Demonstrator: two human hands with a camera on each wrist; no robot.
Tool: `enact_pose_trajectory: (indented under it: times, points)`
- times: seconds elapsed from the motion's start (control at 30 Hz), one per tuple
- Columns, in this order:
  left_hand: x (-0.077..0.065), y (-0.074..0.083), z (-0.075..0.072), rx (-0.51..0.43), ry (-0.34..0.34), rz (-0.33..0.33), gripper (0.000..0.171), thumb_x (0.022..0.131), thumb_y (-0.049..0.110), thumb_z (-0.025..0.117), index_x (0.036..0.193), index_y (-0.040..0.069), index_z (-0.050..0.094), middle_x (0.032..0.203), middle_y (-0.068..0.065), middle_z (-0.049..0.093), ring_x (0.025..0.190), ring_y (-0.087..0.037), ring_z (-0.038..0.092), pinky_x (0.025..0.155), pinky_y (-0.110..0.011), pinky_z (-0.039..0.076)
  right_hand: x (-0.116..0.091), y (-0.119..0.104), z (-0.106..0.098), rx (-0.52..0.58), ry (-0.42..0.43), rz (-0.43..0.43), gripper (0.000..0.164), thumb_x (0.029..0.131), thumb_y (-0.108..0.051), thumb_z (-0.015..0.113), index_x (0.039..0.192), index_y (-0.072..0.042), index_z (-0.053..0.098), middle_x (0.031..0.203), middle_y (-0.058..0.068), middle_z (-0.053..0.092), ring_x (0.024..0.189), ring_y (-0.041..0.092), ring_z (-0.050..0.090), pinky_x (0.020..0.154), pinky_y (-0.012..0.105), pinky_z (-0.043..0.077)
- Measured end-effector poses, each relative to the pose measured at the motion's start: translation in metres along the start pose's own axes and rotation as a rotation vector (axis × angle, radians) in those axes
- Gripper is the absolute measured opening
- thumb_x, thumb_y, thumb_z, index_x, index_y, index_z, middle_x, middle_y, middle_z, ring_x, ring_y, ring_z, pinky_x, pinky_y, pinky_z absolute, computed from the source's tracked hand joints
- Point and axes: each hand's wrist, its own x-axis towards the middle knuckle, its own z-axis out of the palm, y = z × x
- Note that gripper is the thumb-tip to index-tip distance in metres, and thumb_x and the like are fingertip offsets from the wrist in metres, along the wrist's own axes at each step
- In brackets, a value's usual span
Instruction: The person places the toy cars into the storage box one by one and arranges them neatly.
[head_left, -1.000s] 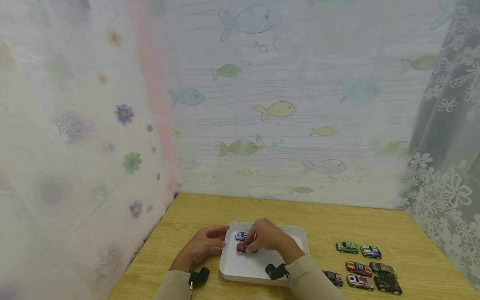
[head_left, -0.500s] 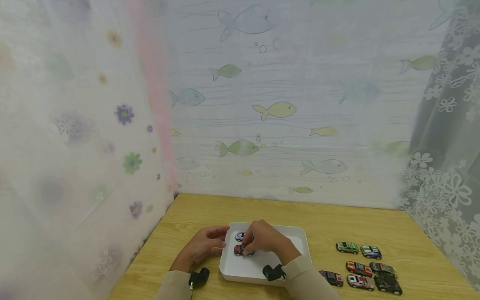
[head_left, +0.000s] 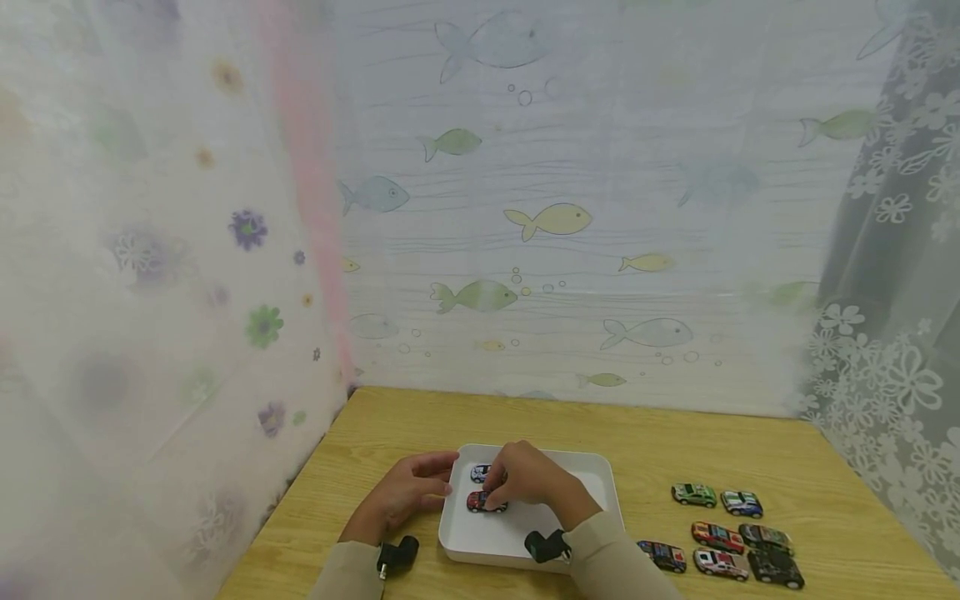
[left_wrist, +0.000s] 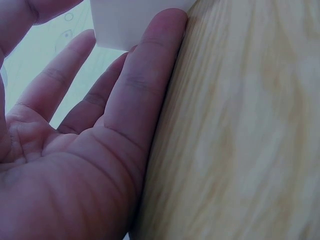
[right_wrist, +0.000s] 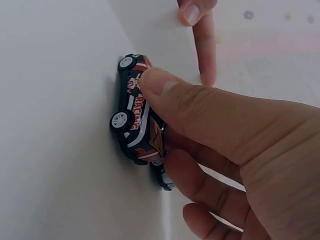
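My right hand pinches a red and black toy car between thumb and fingers, over the floor of a white tray. In the right wrist view the thumb lies on the side of this car, which has "RACING" lettering and white-hubbed wheels. Just behind it in the tray is a white and blue toy car, partly covered by the fingers. My left hand rests on its edge at the tray's left side, fingers extended and fingertips at the outer wall.
Right of the tray, several toy cars lie on the wooden table, among them a green one, a red and yellow one and a black one. A dark blue car sits close to the right sleeve. Patterned curtains hang behind.
The right hand has shifted the red and black car slightly left and toward the person, away from the white and blue car. My left hand stays put.
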Motion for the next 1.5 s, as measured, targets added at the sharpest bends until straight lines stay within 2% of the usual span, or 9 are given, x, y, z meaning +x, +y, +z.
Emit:
enact_pose_trajectory:
  times: [0.3, 0.63, 0.7, 0.9, 1.17, 1.5]
  points:
    - [0.001, -0.001, 0.000, -0.016, 0.011, -0.006, 0.065, 0.089, 0.002, 0.074, 0.150, 0.004, 0.052, 0.154, -0.020, 0.050, 0.130, -0.027, 0.059, 0.098, -0.042, 0.059, -0.008, -0.005, -0.010, -0.012, 0.013, -0.028, 0.021, 0.076, -0.026, 0.092, 0.094, -0.018, 0.085, 0.088, -0.013, 0.076, 0.077, 0.001, 0.063, 0.070, 0.021, 0.054]
    - [0.003, -0.003, 0.001, -0.029, 0.013, 0.002, 0.064, 0.089, 0.001, 0.072, 0.150, 0.002, 0.052, 0.154, -0.021, 0.051, 0.129, -0.029, 0.060, 0.097, -0.043, 0.060, -0.025, 0.005, -0.024, -0.066, 0.036, -0.077, 0.021, 0.080, -0.032, 0.090, 0.095, -0.019, 0.085, 0.086, -0.017, 0.073, 0.075, 0.000, 0.061, 0.067, 0.020, 0.052]
    - [0.003, -0.003, 0.001, -0.027, 0.019, 0.001, 0.064, 0.089, 0.001, 0.072, 0.150, 0.003, 0.052, 0.153, -0.020, 0.052, 0.127, -0.028, 0.061, 0.097, -0.043, 0.060, -0.030, 0.009, -0.028, -0.062, 0.040, -0.079, 0.022, 0.081, -0.033, 0.089, 0.098, -0.019, 0.085, 0.089, -0.014, 0.075, 0.076, 0.002, 0.062, 0.067, 0.021, 0.053]
    - [0.003, -0.005, 0.001, -0.031, 0.030, 0.000, 0.063, 0.088, -0.001, 0.073, 0.149, 0.004, 0.054, 0.151, -0.019, 0.054, 0.125, -0.027, 0.061, 0.097, -0.043, 0.060, -0.050, 0.020, -0.042, -0.049, 0.079, -0.083, 0.027, 0.083, -0.035, 0.087, 0.104, -0.019, 0.083, 0.097, -0.008, 0.076, 0.080, 0.003, 0.063, 0.070, 0.022, 0.054]
    - [0.000, -0.002, 0.001, -0.025, 0.024, 0.002, 0.064, 0.089, -0.001, 0.072, 0.150, 0.003, 0.052, 0.153, -0.020, 0.051, 0.130, -0.028, 0.059, 0.099, -0.042, 0.059, -0.084, 0.039, -0.059, -0.071, 0.136, -0.103, 0.029, 0.085, -0.038, 0.085, 0.106, -0.019, 0.082, 0.099, -0.007, 0.076, 0.082, 0.001, 0.063, 0.071, 0.024, 0.055]
    - [0.001, -0.002, 0.002, -0.038, 0.019, 0.008, 0.064, 0.088, -0.002, 0.073, 0.149, 0.003, 0.053, 0.151, -0.021, 0.053, 0.128, -0.028, 0.060, 0.097, -0.043, 0.060, -0.123, 0.059, -0.075, -0.053, 0.174, -0.124, 0.034, 0.086, -0.041, 0.082, 0.110, -0.016, 0.080, 0.100, -0.002, 0.077, 0.083, 0.000, 0.063, 0.070, 0.023, 0.055]
